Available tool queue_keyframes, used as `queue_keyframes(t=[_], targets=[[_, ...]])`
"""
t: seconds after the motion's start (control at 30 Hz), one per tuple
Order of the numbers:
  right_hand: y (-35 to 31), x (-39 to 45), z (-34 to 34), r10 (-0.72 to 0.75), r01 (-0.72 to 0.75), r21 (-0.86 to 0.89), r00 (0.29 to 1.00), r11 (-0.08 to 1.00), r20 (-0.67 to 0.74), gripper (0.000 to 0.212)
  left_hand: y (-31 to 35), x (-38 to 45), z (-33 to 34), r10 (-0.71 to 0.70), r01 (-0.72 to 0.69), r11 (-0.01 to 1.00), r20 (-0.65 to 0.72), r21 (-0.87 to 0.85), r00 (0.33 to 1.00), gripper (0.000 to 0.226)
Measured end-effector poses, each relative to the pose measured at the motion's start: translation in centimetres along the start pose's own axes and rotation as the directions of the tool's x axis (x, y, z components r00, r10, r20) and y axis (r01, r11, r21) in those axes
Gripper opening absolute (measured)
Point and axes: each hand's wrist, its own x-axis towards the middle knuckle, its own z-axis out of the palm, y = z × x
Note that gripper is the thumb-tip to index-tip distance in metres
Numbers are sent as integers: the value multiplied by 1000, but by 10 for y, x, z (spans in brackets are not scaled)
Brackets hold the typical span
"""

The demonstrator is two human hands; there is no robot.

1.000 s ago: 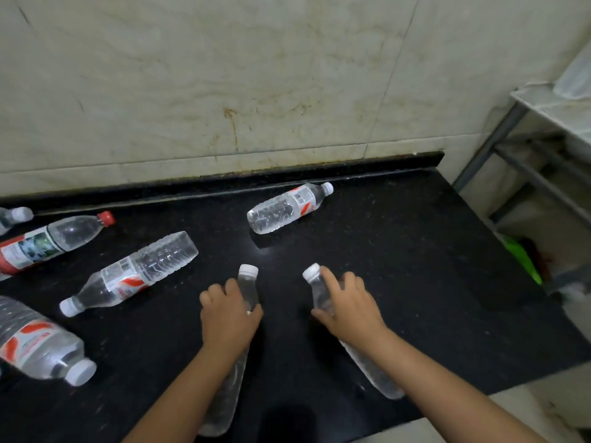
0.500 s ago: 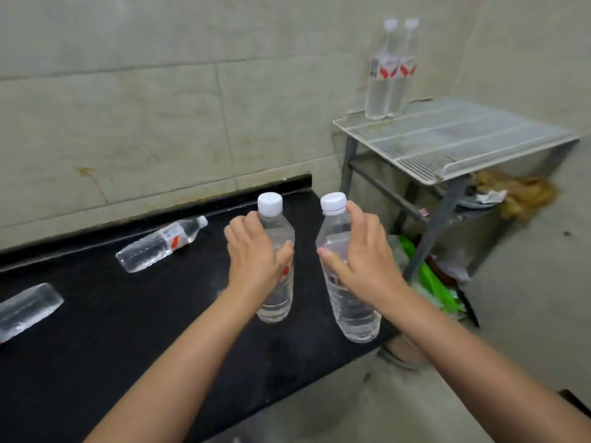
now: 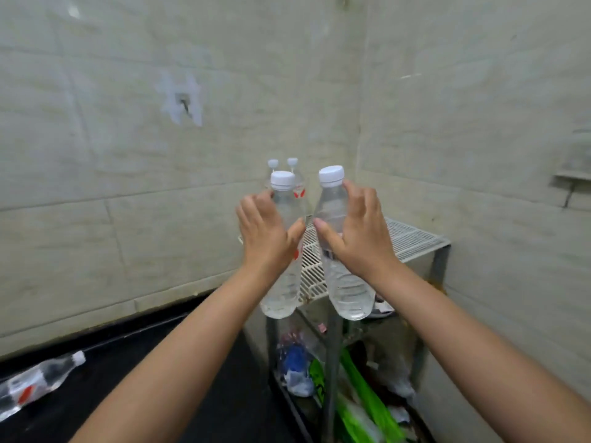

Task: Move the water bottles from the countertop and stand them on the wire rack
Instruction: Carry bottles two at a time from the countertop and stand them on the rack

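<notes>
My left hand (image 3: pixel 267 238) grips a clear water bottle (image 3: pixel 283 289) with a white cap, held upright in the air. My right hand (image 3: pixel 355 238) grips a second clear bottle (image 3: pixel 348 292), also upright and tilted slightly left. Both bottles hang in front of the white wire rack (image 3: pixel 412 239), above its near edge. Two bottles (image 3: pixel 297 183) with red labels stand at the rack's back left corner, mostly hidden behind the left bottle. One more bottle (image 3: pixel 35 383) lies on its side on the black countertop (image 3: pixel 153 385) at the lower left.
Tiled walls meet in a corner behind the rack. Below the rack's top, a lower shelf holds green and blue bags and litter (image 3: pixel 323 378). The rack's grey metal legs (image 3: pixel 331 362) stand just right of the countertop's end.
Both hands have lifted their bottles off the countertop, stood them upright, and carried them right and up to the rack. The view has swung from the countertop towards the rack.
</notes>
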Motion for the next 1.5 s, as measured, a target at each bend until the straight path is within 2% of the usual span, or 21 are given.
queue_keyframes(t=[0.07, 0.23, 0.3, 0.37, 0.47, 0.57, 0.67, 0.9, 1.0, 1.07, 1.13, 1.23, 1.3, 1.37, 1.4, 1.47, 1.5], targets=[[29, 20, 8, 10, -9, 20, 999, 1000, -38, 56, 3, 26, 26, 11, -11, 1000, -9, -12, 1000, 50], [107, 69, 52, -3, 2, -9, 996, 1000, -90, 57, -11, 86, 99, 20, -20, 1000, -29, -4, 999, 52], [138, 86, 72, -9, 8, -15, 998, 1000, -70, 56, -19, 107, 129, 1, -1, 1000, -20, 11, 1000, 57], [166, 97, 93, 3, -3, 0, 999, 1000, -51, 56, -31, 126, 158, -22, 23, 999, -4, 43, 1000, 72], [203, 107, 128, 17, -17, -8, 999, 1000, -31, 56, -48, 145, 196, -90, 87, 995, 67, 50, 994, 60], [231, 115, 162, 66, -66, 3, 997, 998, 35, 59, -63, 157, 225, -93, 90, 994, 57, 57, 994, 63], [253, 122, 193, 100, -102, 12, 990, 995, 101, 58, -71, 165, 246, -214, 204, 975, 126, 87, 969, 65], [282, 148, 252, 130, -138, 68, 985, 988, 115, 56, -86, 192, 289, -276, 282, 951, -66, 125, 959, 68], [288, 150, 268, 104, -114, 52, 982, 992, 160, 55, -85, 196, 303, -222, 254, 953, -192, 164, 956, 70], [294, 148, 273, 78, -87, 45, 982, 995, 174, 56, -87, 195, 309, -209, 258, 938, -215, 232, 954, 73], [302, 146, 273, 25, -30, 25, 986, 999, 165, 58, -85, 194, 309, -217, 258, 915, -159, 311, 963, 72], [315, 146, 262, -41, 43, -6, 977, 999, 210, 59, -76, 196, 299, -368, 365, 859, -64, 360, 928, 69], [321, 157, 247, -18, -4, 84, 966, 996, 258, 63, -70, 200, 289, -380, 376, 836, -73, 400, 922, 67], [325, 175, 231, 21, -101, 190, 923, 977, 384, 62, -65, 210, 279, -342, 341, 839, -78, 423, 937, 63], [328, 185, 228, 0, -112, 239, 906, 964, 424, 58, -63, 217, 274, -323, 303, 842, -34, 446, 946, 61], [328, 204, 221, -114, -68, 293, 820, 954, 561, 57, -62, 233, 267, -323, 208, 840, 154, 501, 934, 57], [327, 211, 219, -174, -34, 305, 758, 952, 628, 56, -60, 239, 264, -348, 169, 831, 259, 530, 901, 57]])
